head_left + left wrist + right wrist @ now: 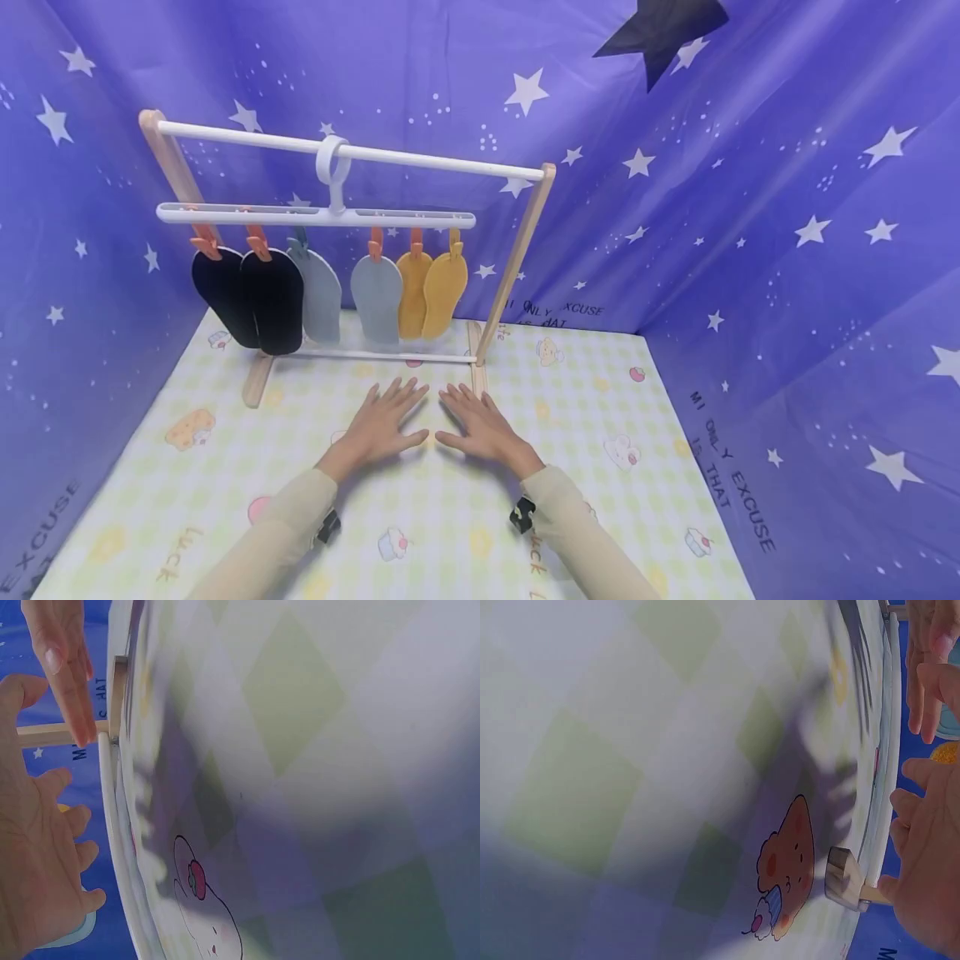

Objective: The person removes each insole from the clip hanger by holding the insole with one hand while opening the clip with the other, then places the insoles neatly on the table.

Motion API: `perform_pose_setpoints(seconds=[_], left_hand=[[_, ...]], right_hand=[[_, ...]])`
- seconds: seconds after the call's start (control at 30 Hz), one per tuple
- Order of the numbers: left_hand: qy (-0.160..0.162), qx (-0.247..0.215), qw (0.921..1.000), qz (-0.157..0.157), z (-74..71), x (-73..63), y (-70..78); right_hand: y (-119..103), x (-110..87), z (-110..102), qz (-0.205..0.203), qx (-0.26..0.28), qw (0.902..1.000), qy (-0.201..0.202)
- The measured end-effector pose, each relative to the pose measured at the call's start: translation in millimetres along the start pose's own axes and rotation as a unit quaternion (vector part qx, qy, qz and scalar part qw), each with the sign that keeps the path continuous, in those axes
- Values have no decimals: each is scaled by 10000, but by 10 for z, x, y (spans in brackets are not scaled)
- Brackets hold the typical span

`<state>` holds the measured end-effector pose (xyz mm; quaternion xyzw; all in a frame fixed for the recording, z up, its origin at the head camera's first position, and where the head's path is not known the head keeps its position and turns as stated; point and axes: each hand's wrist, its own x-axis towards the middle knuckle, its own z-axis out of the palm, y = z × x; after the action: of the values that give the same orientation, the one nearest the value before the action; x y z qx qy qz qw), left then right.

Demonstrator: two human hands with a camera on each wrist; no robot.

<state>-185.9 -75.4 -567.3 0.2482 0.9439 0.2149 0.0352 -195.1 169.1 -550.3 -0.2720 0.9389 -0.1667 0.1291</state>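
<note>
Both hands hover flat over the checked mat (225, 467), fingers spread and straight, holding nothing. My left hand (384, 421) and right hand (480, 425) lie side by side, thumbs almost meeting, just in front of a small wooden rack (517, 250). From the rack's white top rail hangs a white clip hanger (315, 215). Clipped to it are several insoles: two black (255, 296), two grey-blue (360, 296), two yellow (433, 292). The left wrist view shows my left hand (37, 855) open near the rack's bottom rod (112, 825); the right wrist view shows my right hand (930, 847) by the rack's wooden foot (844, 877).
Purple star-printed cloth (787, 208) walls in the space at the back and on both sides. The rack's wooden feet (257, 379) and white bottom rod (375, 357) rest on the mat right in front of my fingertips.
</note>
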Motion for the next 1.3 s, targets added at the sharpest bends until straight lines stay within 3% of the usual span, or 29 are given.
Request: perform_pose_setpoints(seconds=[0.6, 0.7, 0.87, 0.97, 1.07, 1.17, 1.3], left_hand=[[390, 3, 9992, 101, -9, -55, 76], [627, 43, 9979, 159, -66, -46, 86], [1403, 30, 9889, 479, -261, -14, 143], [2045, 4, 9764, 693, -478, 11, 190], [2737, -116, 9573, 919, -778, 51, 254], [3481, -228, 9294, 1204, -1116, 95, 324], [4489, -202, 8819, 1427, -1522, 145, 393]], right_hand=[[-15, -64, 43, -285, -48, 9991, 317], [-27, -47, -17, -419, -101, 9982, 411], [-99, -22, -236, -779, -14, 9942, 736], [-193, 0, -442, -1025, 290, 9877, 1142], [-315, 26, -715, -1175, 699, 9757, 1713], [-442, 69, -1007, -1367, 979, 9560, 2404], [-588, 169, -1382, -1756, 1337, 9193, 3259]])
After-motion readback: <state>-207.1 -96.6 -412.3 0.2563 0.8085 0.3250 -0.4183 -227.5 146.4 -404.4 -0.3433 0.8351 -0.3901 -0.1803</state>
